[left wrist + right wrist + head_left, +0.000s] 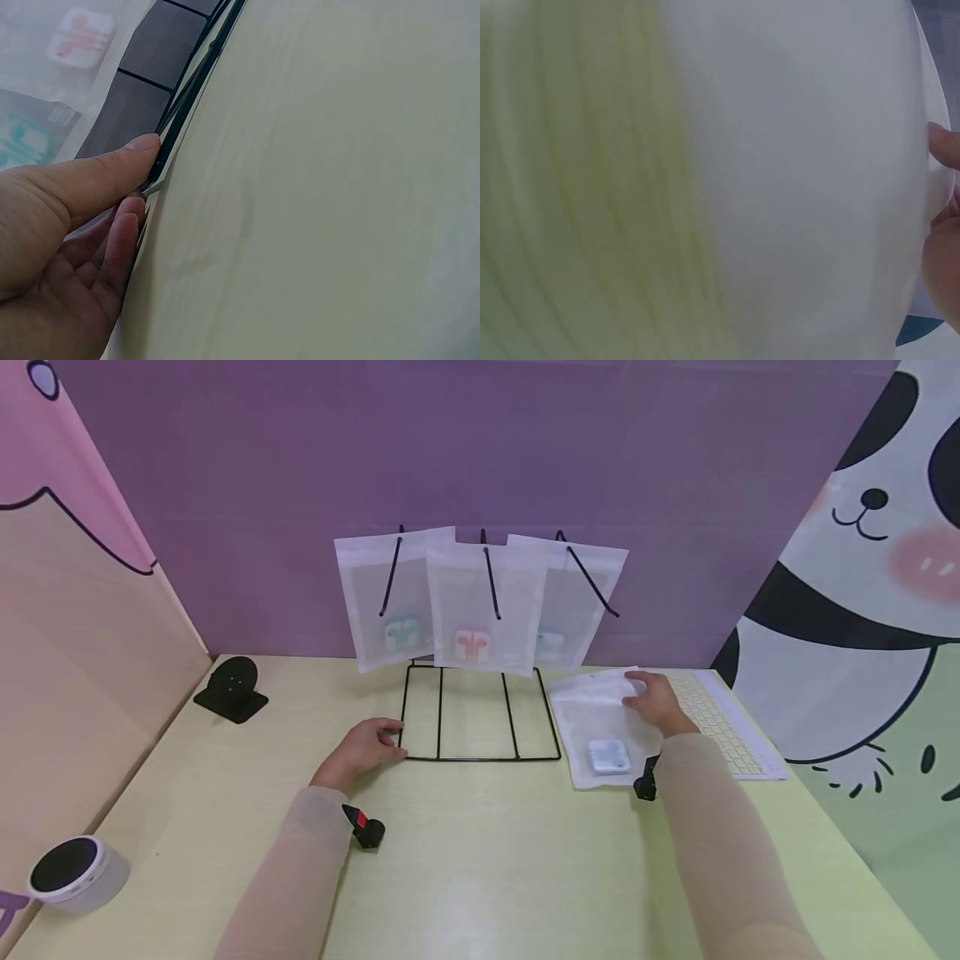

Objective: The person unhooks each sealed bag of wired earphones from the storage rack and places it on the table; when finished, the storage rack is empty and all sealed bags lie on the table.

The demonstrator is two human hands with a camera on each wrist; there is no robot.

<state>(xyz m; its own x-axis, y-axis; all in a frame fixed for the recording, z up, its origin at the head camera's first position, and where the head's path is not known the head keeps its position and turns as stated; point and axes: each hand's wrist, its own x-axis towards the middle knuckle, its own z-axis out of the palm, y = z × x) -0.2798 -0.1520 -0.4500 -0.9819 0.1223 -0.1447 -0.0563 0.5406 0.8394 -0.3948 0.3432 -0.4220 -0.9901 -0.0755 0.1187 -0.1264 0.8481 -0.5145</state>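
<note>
A black wire display rack (497, 760) stands on the table, its base flat and its hooks behind. From the hooks hang three frosted bags (487, 585) with small earphone cases inside, one with pink earphones (472, 646) and one with green (402, 633). My left hand (362, 750) pinches the left front corner of the base between thumb and fingers; the left wrist view shows the wire (187, 94) at the thumb tip. To the right, my right hand (658, 703) pinches the upper edge of another frosted bag (600, 714), with a white-and-blue case (609, 757) near its bottom.
A white keyboard (720, 727) lies at the right, partly behind the right hand. At the back left stands a black metal stand (232, 689). A white cylinder with a black top (78, 872) is near the left edge. A purple wall (480, 443) rises behind the table.
</note>
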